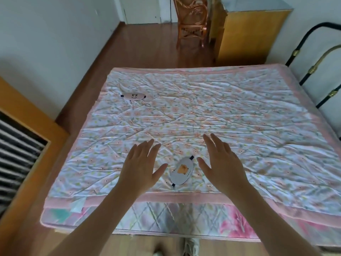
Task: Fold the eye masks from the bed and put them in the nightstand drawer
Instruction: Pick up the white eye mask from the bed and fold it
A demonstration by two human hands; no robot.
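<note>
A grey eye mask (181,170) with an orange bear print lies flat near the front edge of the bed (239,115), between my two hands. My left hand (141,167) hovers just left of it, fingers spread and empty. My right hand (221,163) hovers just right of it, also spread and empty. A second, pink eye mask (133,96) with a small cartoon face lies flat at the bed's far left. A yellow wooden nightstand (247,32) stands beyond the far right corner of the bed; no drawer shows from here.
The bed carries a wrinkled floral quilt with a pink border. A rattan chair (191,21) stands on the wooden floor behind the bed. A wooden cabinet with a slatted front (20,154) is at my left. A black metal headboard (317,71) runs along the right.
</note>
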